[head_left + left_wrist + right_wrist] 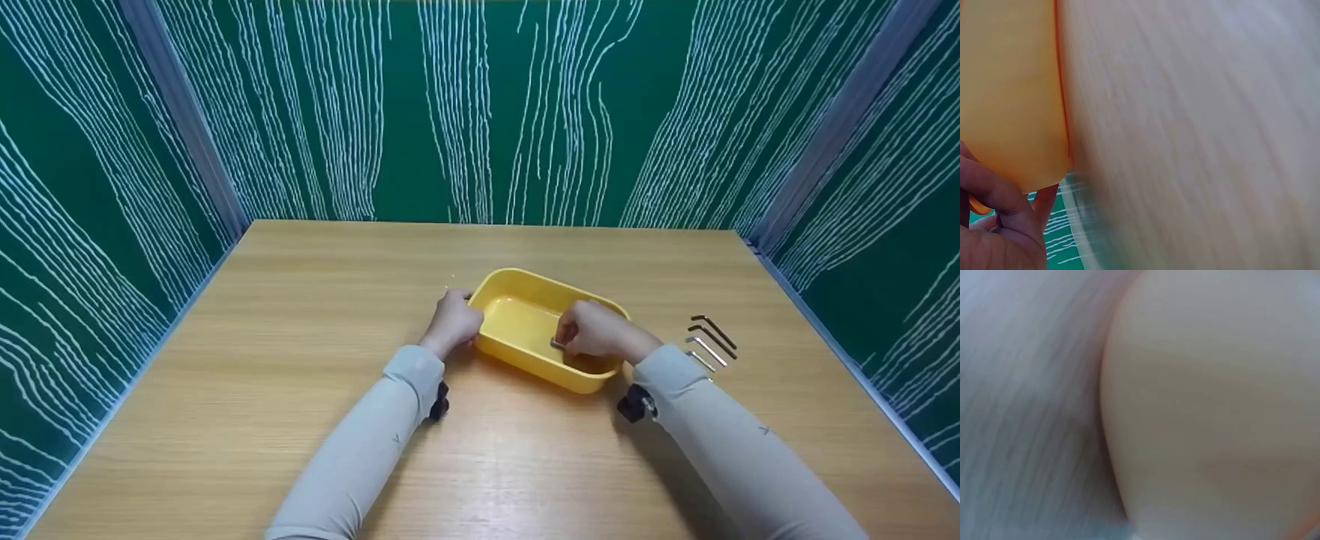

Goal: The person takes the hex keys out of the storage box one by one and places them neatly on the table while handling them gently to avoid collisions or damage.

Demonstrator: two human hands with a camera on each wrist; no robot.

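Observation:
A yellow plastic basin (517, 365) sits at a slant on the wooden table. My left hand (454, 321) grips its left end at the rim. In the left wrist view the fingers (999, 188) of that hand curl at the corner of the basin (1010, 101). My right hand (600, 331) reaches down inside the basin's right half. A small grey metal piece (556, 344) pokes out from its curled fingers; the rest is hidden by the hand. Only the blurred outer wall of the basin (1202, 405) and some table show in the right wrist view.
Several L-shaped hex keys (707, 341), dark and silver, lie in a row right of the basin, beside the right sleeve. Tiny pale specks dot the wooden table (337, 300) behind the left hand. Green walls with white lines enclose the table's back and sides.

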